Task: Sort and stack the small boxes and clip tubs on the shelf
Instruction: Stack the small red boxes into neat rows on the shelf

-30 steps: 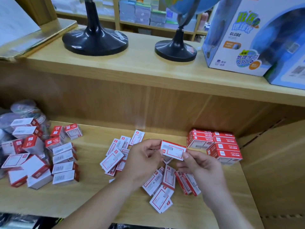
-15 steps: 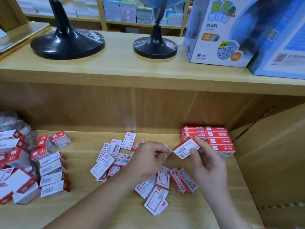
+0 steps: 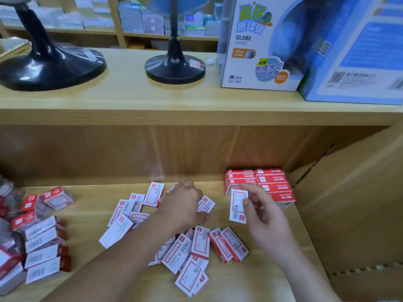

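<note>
Box (image 3: 238, 205): one, pinched upright in my right hand (image 3: 268, 216), slanted a moment ago, beside the red stack (image 3: 272, 184); my left hand (image 3: 185, 205) covers a dozen-odd loose boxes (image 3: 200, 240), grip unclear.

"GLOBE" is printed in dark capitals on the white face of the globe box (image 3: 246, 62), and "政区地球仪" is set above it in large green and blue characters. Lower down, "地理学习 APP" is shown on a round badge, and "教学适用" is placed at the bottom left corner. The print on the small box (image 3: 238, 205) and on the stacked red boxes (image 3: 259, 182) is too blurred to be read.
</note>
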Available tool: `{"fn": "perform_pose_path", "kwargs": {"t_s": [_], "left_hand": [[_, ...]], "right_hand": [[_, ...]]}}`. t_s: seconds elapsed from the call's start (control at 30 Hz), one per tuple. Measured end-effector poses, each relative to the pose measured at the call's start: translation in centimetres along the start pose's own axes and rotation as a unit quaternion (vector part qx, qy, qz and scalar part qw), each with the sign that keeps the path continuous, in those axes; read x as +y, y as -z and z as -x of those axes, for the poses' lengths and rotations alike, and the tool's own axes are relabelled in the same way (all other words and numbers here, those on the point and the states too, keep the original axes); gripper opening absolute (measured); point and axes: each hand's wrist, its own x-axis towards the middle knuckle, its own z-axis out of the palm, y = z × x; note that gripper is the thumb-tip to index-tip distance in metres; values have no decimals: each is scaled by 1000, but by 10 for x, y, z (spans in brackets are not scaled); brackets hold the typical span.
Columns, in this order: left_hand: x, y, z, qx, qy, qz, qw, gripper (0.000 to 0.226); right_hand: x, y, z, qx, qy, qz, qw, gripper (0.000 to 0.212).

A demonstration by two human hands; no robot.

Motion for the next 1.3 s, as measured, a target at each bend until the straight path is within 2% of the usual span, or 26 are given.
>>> {"fn": "perform_pose_path", "kwargs": {"t_s": [0.13, 0.27, 0.37, 0.47, 0.57, 0.63, 0.7, 0.8, 0.87, 0.93, 1.07, 1.13, 1.23, 1.3], "left_hand": [[-2, 0, 4, 14, -24, 73, 997, 30], [-14, 3, 12, 61, -51, 66, 995, 27], [-24, 6, 19, 37, -93, 136, 986, 17], [-31, 3, 26, 37, -108, 158, 981, 13], [-30, -4, 30, 63, -89, 177, 978, 14], [-27, -10, 31, 81, -71, 202, 973, 14], [-26, -15, 32, 101, -61, 216, 969, 14], [-29, -18, 30, 116, -50, 230, 965, 18], [-28, -18, 28, 116, -49, 229, 965, 24], [-26, -17, 24, 118, -56, 205, 970, 28], [-24, -17, 17, 118, -94, 122, 981, 16], [-24, -15, 16, 105, -103, 100, 984, 12], [-21, -10, 9, 118, -72, 66, 988, 12], [-17, -7, -2, 149, -39, 43, 987, 17]], "right_hand": [[2, 0, -2, -18, -44, -17, 999, 39], [7, -1, -13, -17, -5, 149, 989, 33], [7, -12, -23, -34, 2, 257, 966, 23], [-1, -28, -31, -82, 3, 312, 947, 25], [-3, -41, -37, -130, 19, 343, 930, 26], [0, -46, -36, -165, 28, 337, 927, 25], [5, -46, -32, -168, 26, 298, 939, 24], [11, -38, -23, -138, -38, 211, 967, 25], [13, -33, -18, -148, -66, 172, 972, 27], [16, -32, -16, -160, -73, 201, 964, 37], [24, -34, -21, -138, -39, 248, 958, 22], [26, -35, -22, -142, -45, 237, 960, 24], [28, -33, -21, -96, -80, 199, 972, 35], [28, -31, -22, -64, -88, 201, 974, 25]]}}
